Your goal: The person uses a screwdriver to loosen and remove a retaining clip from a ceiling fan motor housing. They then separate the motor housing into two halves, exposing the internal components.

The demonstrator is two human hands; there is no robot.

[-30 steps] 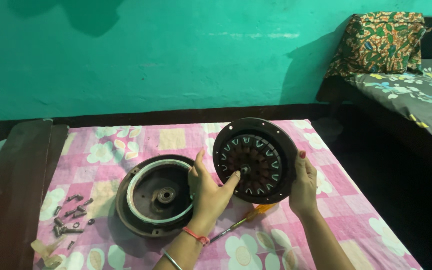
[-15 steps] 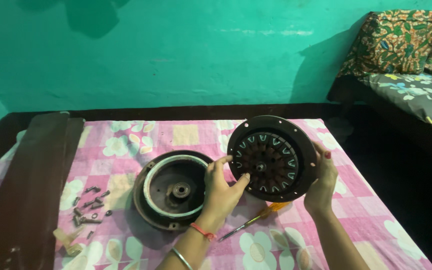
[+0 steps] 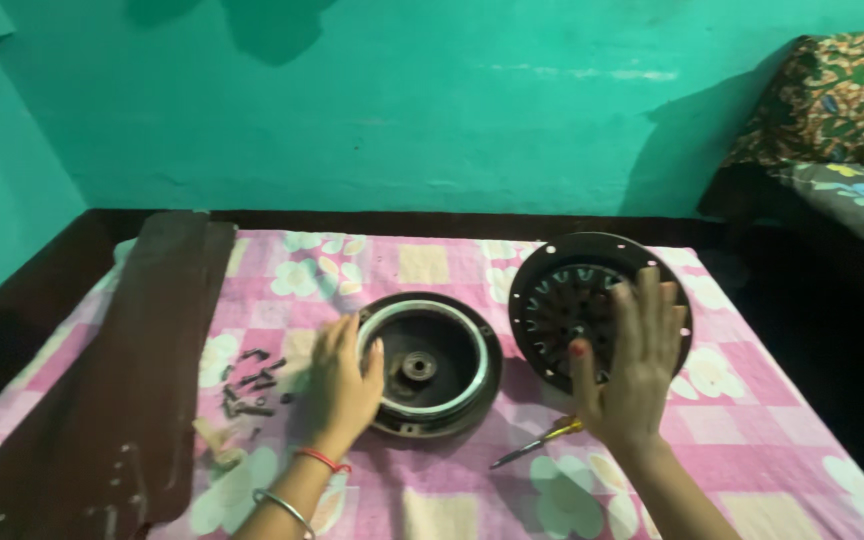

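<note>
- The left hand [image 3: 344, 382] lies flat, fingers spread, on the left rim of the housing [image 3: 430, 364], gripping nothing; a red thread and a metal bangle sit on its wrist.
- The right hand [image 3: 630, 365] is spread wide, palm pressed on the face of the disc [image 3: 562, 300], fingers apart and not curled round it.
- The disc stands tilted up on its lower edge, just right of the housing; whether the two touch is not clear.
- It is dark, round and flat-rimmed, with small holes along the rim and a ring of radial slots inside.
- The housing is a shallow dark round bowl lying open side up, with a pale ring inside its rim and a small hub at its centre; nothing loose shows in it.
- A screwdriver [image 3: 537, 443] with a yellow handle lies on the cloth [image 3: 432, 265], under the right hand.
- A scatter of dark screws [image 3: 250, 385] lies just left of the left hand.
- Further left lie long brown blades [image 3: 122, 380], overlapping.
- The cloth is pink with pale flowers, spread on a dark-edged bed.
- Behind is a teal wall [image 3: 402, 100]; at far right, a second bed with a patterned pillow [image 3: 832, 100].
</note>
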